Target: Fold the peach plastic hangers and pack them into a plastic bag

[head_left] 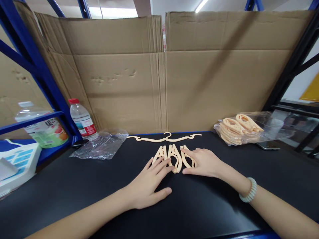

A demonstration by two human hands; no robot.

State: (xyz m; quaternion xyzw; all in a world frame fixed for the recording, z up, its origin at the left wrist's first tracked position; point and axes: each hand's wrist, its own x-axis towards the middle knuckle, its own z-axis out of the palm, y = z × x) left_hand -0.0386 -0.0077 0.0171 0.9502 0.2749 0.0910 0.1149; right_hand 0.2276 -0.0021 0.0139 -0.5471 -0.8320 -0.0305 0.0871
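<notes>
Here, your left hand and right hand lie flat with fingers spread, fingertips touching folded hangers at twelve o'clock, one open hanger just beyond, bagged hangers at two o'clock.

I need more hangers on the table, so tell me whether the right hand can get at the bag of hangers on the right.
Probably yes. The right hand rests on the folded hangers, and the black table between it and the bag of hangers looks bare.
</notes>
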